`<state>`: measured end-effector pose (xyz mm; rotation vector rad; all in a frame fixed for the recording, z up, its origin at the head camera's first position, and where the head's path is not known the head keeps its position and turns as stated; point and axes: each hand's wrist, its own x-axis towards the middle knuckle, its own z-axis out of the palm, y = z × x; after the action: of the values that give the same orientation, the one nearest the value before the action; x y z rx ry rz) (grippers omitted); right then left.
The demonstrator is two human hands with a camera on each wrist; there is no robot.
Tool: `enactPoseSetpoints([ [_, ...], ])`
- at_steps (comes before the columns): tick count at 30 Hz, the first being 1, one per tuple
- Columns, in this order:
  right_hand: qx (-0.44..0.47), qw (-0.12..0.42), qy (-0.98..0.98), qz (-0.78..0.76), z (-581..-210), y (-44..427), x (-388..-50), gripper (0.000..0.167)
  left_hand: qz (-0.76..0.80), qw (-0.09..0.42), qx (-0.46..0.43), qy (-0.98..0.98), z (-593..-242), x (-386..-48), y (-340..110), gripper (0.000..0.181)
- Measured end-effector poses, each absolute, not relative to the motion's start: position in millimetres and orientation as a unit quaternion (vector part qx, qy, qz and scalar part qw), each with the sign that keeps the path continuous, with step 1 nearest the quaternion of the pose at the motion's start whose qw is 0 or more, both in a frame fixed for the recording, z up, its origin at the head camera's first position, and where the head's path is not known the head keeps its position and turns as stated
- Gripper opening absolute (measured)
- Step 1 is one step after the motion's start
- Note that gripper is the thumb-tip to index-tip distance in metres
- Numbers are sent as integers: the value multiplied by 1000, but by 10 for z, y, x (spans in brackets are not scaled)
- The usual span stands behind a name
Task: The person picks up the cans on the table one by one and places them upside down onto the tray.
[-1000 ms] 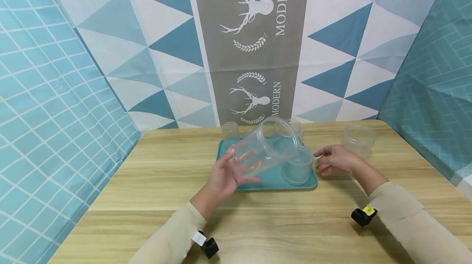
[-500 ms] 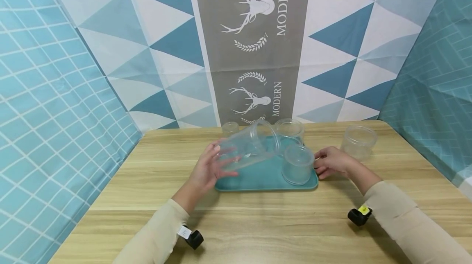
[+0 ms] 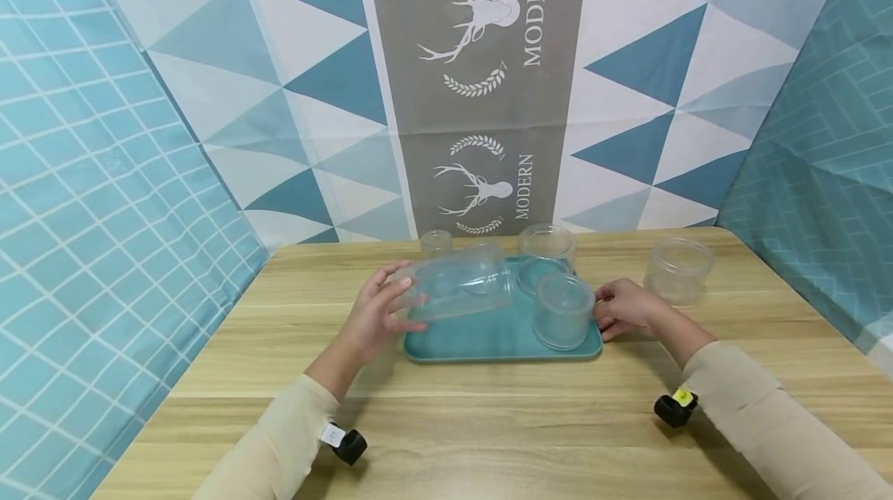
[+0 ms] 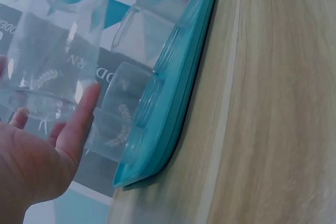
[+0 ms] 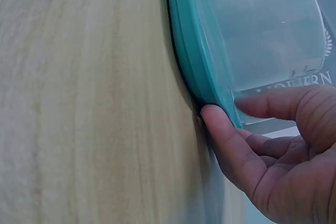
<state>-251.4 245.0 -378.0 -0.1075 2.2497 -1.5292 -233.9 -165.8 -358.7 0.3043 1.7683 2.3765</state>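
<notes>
My left hand (image 3: 377, 310) holds a large clear plastic jar (image 3: 456, 287) by its base end, with fingers and thumb spread around it. The jar lies nearly sideways above the left part of the teal tray (image 3: 467, 341), its mouth pointing right. In the left wrist view, the jar (image 4: 55, 40) rises from between the fingers. My right hand (image 3: 628, 308) pinches the right rim of the tray, thumb and fingers on either side of it in the right wrist view. Beside that hand, a squat clear jar (image 3: 563, 318) stands upright on the tray's front right corner.
Another clear jar (image 3: 546, 256) stands at the tray's back right. A small clear container (image 3: 436, 244) is at the back left, and one more shows partly behind the held jar. To the right, a wide clear jar (image 3: 678, 271) stands on the wooden table (image 3: 530, 422).
My left hand has moved left with the jar, which has come down and tipped closer to level. My right hand has come onto the tray's right rim.
</notes>
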Motion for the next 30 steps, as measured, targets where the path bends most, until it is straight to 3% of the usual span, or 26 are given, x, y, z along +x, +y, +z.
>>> enactPoseSetpoints([
  [6,-36,202,812,-546,-3799,2436,-2516,46,750,62,75,654,-3543,-2374,-1669,52],
  [14,-23,191,820,-539,-3821,2409,-2531,47,663,27,72,745,-3470,-2397,-1641,57],
  [20,-20,186,820,-542,-3845,2399,-2528,48,571,-5,108,814,-3380,-2361,-1581,63],
  [30,-20,184,817,-546,-3850,2408,-2520,46,365,-106,197,904,-3183,-2313,-1462,63],
])
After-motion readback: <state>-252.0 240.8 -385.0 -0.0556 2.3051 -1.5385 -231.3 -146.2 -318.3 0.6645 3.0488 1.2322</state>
